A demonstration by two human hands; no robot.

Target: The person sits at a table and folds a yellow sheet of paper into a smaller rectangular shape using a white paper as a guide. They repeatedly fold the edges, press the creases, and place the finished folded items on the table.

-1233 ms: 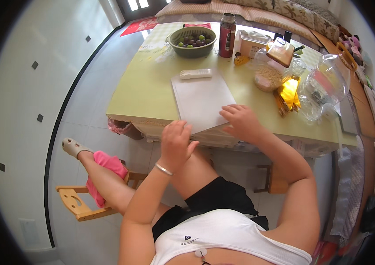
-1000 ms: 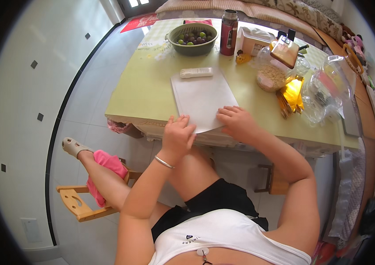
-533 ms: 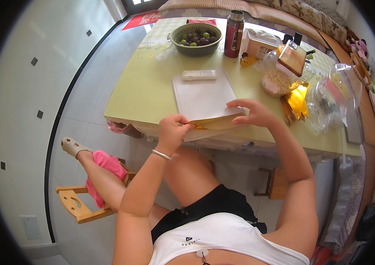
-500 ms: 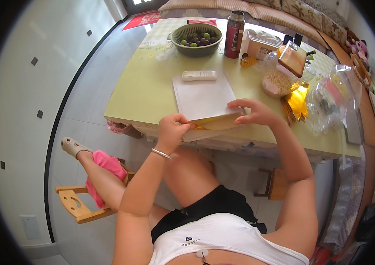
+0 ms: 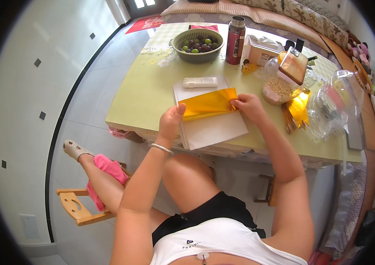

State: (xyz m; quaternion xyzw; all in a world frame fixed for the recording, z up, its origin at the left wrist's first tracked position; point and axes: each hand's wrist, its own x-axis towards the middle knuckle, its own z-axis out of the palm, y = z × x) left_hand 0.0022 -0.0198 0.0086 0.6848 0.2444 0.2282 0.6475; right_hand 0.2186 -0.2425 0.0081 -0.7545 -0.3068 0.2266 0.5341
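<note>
On the green table (image 5: 152, 92), a white sheet (image 5: 212, 128) lies under a gold foil sheet (image 5: 207, 104), its long axis running left to right between both hands. The left hand (image 5: 171, 121) pinches its left end, the right hand (image 5: 248, 105) its right end; it seems lifted slightly.
</note>
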